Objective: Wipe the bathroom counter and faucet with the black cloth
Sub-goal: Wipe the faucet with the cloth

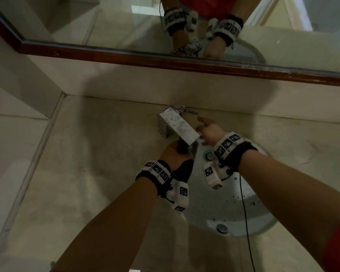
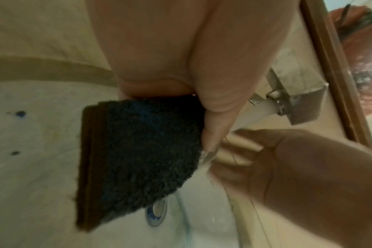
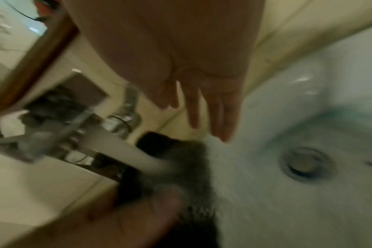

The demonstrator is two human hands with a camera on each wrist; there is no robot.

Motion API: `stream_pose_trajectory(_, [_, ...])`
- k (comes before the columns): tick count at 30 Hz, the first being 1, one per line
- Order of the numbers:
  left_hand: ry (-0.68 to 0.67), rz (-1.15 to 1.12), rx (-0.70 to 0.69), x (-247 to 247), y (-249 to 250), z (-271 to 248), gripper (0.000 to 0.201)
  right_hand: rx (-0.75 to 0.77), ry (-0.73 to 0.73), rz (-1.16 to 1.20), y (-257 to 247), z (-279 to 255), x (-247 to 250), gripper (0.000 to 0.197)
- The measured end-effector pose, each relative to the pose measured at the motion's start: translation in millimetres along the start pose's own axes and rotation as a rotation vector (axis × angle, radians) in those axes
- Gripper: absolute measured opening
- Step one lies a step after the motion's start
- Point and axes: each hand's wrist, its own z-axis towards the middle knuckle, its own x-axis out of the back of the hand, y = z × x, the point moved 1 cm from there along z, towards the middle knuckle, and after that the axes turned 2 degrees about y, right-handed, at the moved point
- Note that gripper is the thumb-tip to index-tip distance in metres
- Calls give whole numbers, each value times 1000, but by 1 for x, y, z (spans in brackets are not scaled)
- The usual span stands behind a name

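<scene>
Clamping the black cloth (image 1: pixel 182 169), the left grip (image 1: pixel 172 155) meets the faucet (image 1: pixel 178 126); right grip (image 1: pixel 210 132) spread, empty.

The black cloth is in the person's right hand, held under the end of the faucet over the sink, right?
Almost. The black cloth is in the left hand, not the right. The left wrist view shows its thumb and fingers pinching the cloth. The right hand holds nothing, its fingers straight. The rest fits: the cloth is under the end of the faucet, over the sink.
</scene>
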Motion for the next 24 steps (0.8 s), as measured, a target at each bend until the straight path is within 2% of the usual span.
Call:
stream_pose_trajectory(3, [3,107,-112,-2,6,-6,29,-340,-198,212,27,-13,-9,46])
stream_pose_trajectory(5, [-5,126,-153,-4,6,-6,28,-412,-267,468,37,-21,-14,46])
stream_pose_trajectory(8, [-36,164,-148,-11,0,-3,32,-382,-271,664,44,-20,-17,40])
stream_pose_trajectory(11, [-51,335,-152,-19,1,0,27,-335,-268,616,46,-18,-23,31])
stream_pose_trajectory(14, [-25,277,-141,-24,0,5,18,-212,-116,496,47,-13,-26,10])
stream_pose_trajectory(17, [-22,116,-3,-20,-5,7,50,-166,-96,549,47,-8,-28,21])
stream_pose_trajectory(19, [-81,122,73,-18,-9,11,45,-169,-115,584,46,-7,-29,24])
stream_pose_trajectory(22, [-157,158,134,-10,-8,12,20,-197,-165,670,45,-9,-28,26])
stream_pose_trajectory(24, [-220,90,216,-3,-8,9,28,-210,-229,725,47,-11,-27,31])
